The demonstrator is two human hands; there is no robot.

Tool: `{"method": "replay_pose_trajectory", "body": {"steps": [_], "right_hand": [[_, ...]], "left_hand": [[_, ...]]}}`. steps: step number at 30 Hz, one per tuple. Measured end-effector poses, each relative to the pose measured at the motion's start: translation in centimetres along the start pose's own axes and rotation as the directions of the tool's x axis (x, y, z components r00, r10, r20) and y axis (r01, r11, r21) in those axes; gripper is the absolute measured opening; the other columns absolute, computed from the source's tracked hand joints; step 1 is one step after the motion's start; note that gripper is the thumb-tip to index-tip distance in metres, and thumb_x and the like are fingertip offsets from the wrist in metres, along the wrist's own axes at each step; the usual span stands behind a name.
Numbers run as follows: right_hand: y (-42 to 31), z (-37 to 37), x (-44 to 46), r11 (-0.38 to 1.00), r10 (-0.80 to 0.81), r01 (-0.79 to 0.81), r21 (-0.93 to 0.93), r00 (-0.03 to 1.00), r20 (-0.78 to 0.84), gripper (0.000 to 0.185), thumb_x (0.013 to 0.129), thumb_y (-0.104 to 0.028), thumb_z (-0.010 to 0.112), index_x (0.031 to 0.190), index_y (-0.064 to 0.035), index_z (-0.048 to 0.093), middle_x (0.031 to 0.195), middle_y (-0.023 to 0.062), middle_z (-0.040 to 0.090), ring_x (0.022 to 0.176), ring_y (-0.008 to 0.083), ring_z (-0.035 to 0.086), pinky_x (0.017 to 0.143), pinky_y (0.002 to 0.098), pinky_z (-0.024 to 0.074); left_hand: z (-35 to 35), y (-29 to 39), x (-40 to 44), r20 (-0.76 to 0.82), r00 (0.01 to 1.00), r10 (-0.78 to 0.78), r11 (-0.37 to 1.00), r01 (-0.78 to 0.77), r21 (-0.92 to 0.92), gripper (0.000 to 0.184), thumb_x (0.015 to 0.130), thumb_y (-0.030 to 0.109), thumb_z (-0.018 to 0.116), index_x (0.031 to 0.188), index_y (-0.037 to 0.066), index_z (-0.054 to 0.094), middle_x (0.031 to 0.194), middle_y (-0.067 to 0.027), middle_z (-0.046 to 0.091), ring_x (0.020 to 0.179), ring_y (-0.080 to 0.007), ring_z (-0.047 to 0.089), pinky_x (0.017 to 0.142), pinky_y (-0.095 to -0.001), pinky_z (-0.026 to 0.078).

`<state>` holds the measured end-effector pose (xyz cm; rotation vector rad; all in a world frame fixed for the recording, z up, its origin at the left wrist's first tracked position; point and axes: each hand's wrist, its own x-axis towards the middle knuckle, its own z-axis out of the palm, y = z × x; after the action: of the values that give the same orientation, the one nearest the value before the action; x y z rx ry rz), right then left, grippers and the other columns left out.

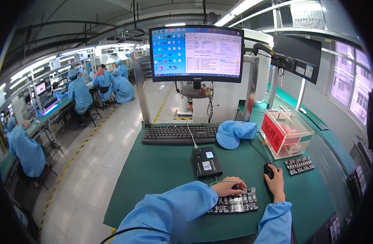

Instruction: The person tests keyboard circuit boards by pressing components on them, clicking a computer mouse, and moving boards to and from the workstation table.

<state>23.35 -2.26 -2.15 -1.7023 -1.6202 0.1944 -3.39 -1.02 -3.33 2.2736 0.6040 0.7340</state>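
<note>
My left hand (228, 187) reaches over a panel of small circuit modules (241, 203) near the front of the green mat. Its fingers are curled down around a small dark piece at the panel's upper edge, which I cannot make out. A thin green wire runs beside this hand toward a black box marked PRO-06C (207, 162), which has a small lit screen. My right hand (276, 184) is closed over a black computer mouse (269, 171) to the right of the panel. The monitor (196, 53) ahead shows desktop icons and a program window.
Behind the box lie a black keyboard (180, 133) and a blue cap (235, 133). To the right are a clear box with a red label (287, 134) and another module panel (299, 166). A second screen (296, 59) hangs on an arm. Several people in blue work at left.
</note>
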Motion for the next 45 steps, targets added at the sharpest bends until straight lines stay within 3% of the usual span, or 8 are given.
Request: {"method": "replay_pose_trajectory", "body": {"steps": [3, 5, 9, 12, 16, 29, 32, 45], "right_hand": [[0.2, 0.1, 0.1, 1.000, -0.015, 0.015, -0.009, 1.000, 0.001, 0.049, 0.077, -0.018, 0.071, 0.125, -0.0217, 0.058, 0.119, 0.0164, 0.050, 0.100, 0.0393, 0.060, 0.086, 0.0428, 0.0513], [0.6, 0.4, 0.3, 1.000, -0.024, 0.024, -0.019, 1.000, -0.009, 0.050, 0.077, -0.017, 0.071, 0.125, -0.0221, 0.057, 0.118, 0.0160, 0.050, 0.100, 0.0388, 0.060, 0.086, 0.0431, 0.0513], [0.3, 0.2, 0.2, 1.000, -0.021, 0.021, -0.001, 1.000, -0.003, 0.050, 0.077, -0.016, 0.071, 0.125, -0.0223, 0.057, 0.118, 0.0160, 0.050, 0.100, 0.0383, 0.060, 0.087, 0.0430, 0.0513], [0.3, 0.2, 0.2, 0.999, -0.034, 0.034, -0.041, 0.999, -0.005, 0.050, 0.078, -0.015, 0.071, 0.126, -0.0220, 0.057, 0.119, 0.0161, 0.049, 0.101, 0.0383, 0.060, 0.087, 0.0424, 0.0512], [0.2, 0.4, 0.4, 1.000, -0.025, 0.025, 0.002, 1.000, 0.016, 0.050, 0.079, -0.014, 0.070, 0.126, -0.0213, 0.056, 0.120, 0.0162, 0.049, 0.102, 0.0382, 0.059, 0.087, 0.0421, 0.0510], [0.2, 0.3, 0.2, 0.998, -0.054, 0.054, 0.012, 0.998, -0.030, 0.050, 0.078, -0.009, 0.070, 0.125, -0.0178, 0.057, 0.114, 0.0176, 0.050, 0.100, 0.0381, 0.058, 0.088, 0.0416, 0.0500], [0.5, 0.4, 0.3, 1.000, -0.017, 0.017, 0.009, 1.000, -0.003, 0.050, 0.078, -0.013, 0.070, 0.125, -0.0212, 0.057, 0.119, 0.0161, 0.049, 0.102, 0.0390, 0.059, 0.088, 0.0431, 0.0505], [0.5, 0.2, 0.3, 0.999, -0.027, 0.027, -0.034, 1.000, -0.005, 0.051, 0.077, -0.017, 0.071, 0.125, -0.0229, 0.057, 0.119, 0.0158, 0.049, 0.101, 0.0388, 0.059, 0.087, 0.0432, 0.0508]], "left_hand": [[-0.1, 0.1, 0.0, -0.010, 1.000, -0.010, 1.000, 0.010, 0.008, 0.032, 0.087, 0.032, 0.067, 0.108, 0.008, 0.065, 0.096, -0.0090, 0.063, 0.089, -0.0217, 0.062, 0.079, -0.0332, 0.049], [-0.4, 0.5, 0.1, 0.072, 0.993, -0.091, 0.994, 0.095, -0.047, 0.033, 0.087, 0.030, 0.066, 0.112, 0.008, 0.064, 0.101, -0.0092, 0.062, 0.098, -0.0249, 0.058, 0.087, -0.0367, 0.045], [-0.6, 0.8, 0.0, 0.075, 0.994, -0.085, 0.996, 0.085, -0.002, 0.034, 0.088, 0.031, 0.065, 0.113, 0.009, 0.063, 0.102, -0.0089, 0.062, 0.101, -0.0250, 0.058, 0.089, -0.0371, 0.045], [0.0, 0.2, -0.1, -0.012, 1.000, -0.021, 1.000, 0.021, -0.013, 0.033, 0.088, 0.033, 0.067, 0.110, 0.009, 0.064, 0.093, -0.0079, 0.061, 0.089, -0.0211, 0.060, 0.081, -0.0337, 0.048], [-0.4, 0.7, -0.1, 0.045, 0.994, -0.100, 0.994, 0.102, -0.047, 0.032, 0.088, 0.029, 0.065, 0.112, 0.008, 0.063, 0.101, -0.0094, 0.062, 0.096, -0.0229, 0.059, 0.085, -0.0349, 0.047], [-0.3, 0.7, 0.0, 0.036, 0.996, -0.084, 0.995, 0.086, -0.051, 0.030, 0.088, 0.029, 0.067, 0.110, 0.009, 0.064, 0.098, -0.0088, 0.061, 0.090, -0.0205, 0.060, 0.080, -0.0327, 0.049], [-0.4, 0.6, 0.1, 0.054, 0.996, -0.071, 0.997, 0.071, 0.009, 0.029, 0.087, 0.028, 0.067, 0.109, 0.009, 0.065, 0.098, -0.0094, 0.061, 0.091, -0.0206, 0.060, 0.081, -0.0329, 0.049], [0.0, 0.1, 0.0, 0.028, 0.998, -0.053, 0.998, 0.053, -0.030, 0.032, 0.088, 0.034, 0.066, 0.109, 0.009, 0.065, 0.096, -0.0085, 0.061, 0.090, -0.0213, 0.060, 0.082, -0.0336, 0.048]]}}
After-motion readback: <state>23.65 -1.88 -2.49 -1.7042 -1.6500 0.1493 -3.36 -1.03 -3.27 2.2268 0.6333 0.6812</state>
